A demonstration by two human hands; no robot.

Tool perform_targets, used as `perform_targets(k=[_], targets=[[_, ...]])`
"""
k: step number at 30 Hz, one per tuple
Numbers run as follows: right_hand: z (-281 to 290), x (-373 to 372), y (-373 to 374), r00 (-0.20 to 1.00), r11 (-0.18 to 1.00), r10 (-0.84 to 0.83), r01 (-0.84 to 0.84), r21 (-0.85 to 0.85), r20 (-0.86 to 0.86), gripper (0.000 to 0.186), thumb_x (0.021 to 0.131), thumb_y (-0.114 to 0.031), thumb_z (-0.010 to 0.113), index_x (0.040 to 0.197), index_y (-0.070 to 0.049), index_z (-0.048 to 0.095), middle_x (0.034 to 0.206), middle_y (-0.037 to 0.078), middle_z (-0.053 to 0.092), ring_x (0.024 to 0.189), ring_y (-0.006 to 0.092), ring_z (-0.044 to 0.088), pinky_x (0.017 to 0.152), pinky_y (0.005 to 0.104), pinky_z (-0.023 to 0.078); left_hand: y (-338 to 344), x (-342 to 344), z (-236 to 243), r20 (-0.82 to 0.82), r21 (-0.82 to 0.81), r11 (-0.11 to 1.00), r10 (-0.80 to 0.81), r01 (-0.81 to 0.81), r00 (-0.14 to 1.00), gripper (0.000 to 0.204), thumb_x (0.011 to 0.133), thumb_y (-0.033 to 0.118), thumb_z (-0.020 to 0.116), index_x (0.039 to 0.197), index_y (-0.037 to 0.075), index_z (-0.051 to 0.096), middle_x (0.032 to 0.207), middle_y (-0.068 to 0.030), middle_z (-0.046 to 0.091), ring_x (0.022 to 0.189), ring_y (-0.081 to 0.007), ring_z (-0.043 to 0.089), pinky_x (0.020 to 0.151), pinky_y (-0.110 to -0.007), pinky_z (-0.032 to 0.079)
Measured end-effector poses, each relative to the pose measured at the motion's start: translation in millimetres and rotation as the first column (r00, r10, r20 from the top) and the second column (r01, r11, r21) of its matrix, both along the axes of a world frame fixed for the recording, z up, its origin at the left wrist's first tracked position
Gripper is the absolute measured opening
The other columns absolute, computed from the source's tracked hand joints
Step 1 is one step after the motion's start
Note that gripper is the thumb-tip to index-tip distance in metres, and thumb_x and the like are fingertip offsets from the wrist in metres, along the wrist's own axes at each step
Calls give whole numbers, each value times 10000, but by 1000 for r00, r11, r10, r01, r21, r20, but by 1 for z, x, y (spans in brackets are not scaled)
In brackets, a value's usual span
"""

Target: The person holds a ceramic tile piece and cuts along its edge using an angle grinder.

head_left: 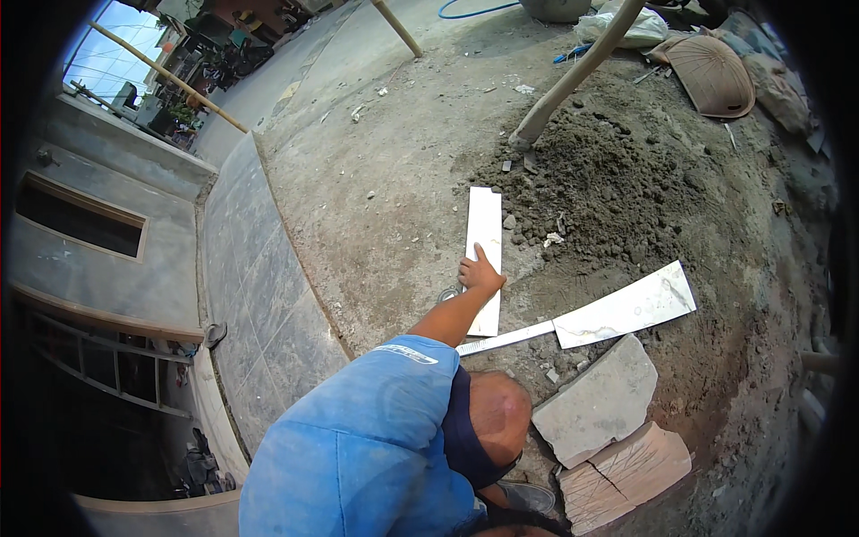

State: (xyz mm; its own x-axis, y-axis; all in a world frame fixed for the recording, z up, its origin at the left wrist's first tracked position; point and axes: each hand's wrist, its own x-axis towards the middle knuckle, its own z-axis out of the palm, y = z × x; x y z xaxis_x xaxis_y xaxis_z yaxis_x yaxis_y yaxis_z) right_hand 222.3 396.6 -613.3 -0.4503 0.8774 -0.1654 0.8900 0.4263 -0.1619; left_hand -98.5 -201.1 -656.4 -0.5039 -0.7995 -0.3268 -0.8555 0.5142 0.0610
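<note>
My left hand [481, 272] spans a long white tile strip [484, 215] lying on the dirt. Its index finger stretches along the face, while the thumb and other fingers reach the two long edges. A small grey round object [448, 294] shows partly beside the strip, near my wrist; its kind is unclear. Below the strip's near end runs a narrow white strip [519, 336] with fine marks at its left end. It meets a wider white marbled tile piece [626, 307] on the right. My right hand does not show.
Grey broken slab [598, 398] and a reddish scored slab [626, 474] lie near my knee. Beyond the tiles rises a heap of dark sand [617, 188] with a wooden pole [573, 80] above it. Left runs a tiled ledge [259, 286]; a basin [711, 76] leans far right.
</note>
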Motion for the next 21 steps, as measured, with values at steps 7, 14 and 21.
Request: perform_targets(k=[7,14,21], targets=[[4,10,6,1000,1000,-20,20,-15,5,834,797,-363,758,1393,99,400,1325,280,510,1231,403,507,1038,463,405,-35,11,7,-289,268,963,60,20,955,1125,658,317,807,1528,110,124,1358,-314,421,1208,-446,504,1010,-481,463],[10,26,12,999,999,-36,36,-11,22,829,804,-364,755,1398,91,396,1319,274,512,1228,401,506,1035,464,407,-58,6,26,-392,767,641,451,15,802,1011,709,242,789,1485,40,173,1248,-234,517,1020,-293,592,800,-453,536],[39,40,27,996,998,-59,56,41,68,824,812,-365,751,1403,83,393,1314,267,515,1224,398,506,1031,466,409,-52,-16,78,-281,889,457,480,36,831,781,754,356,760,1341,67,334,1056,-158,506,940,-284,594,686,-410,546]])
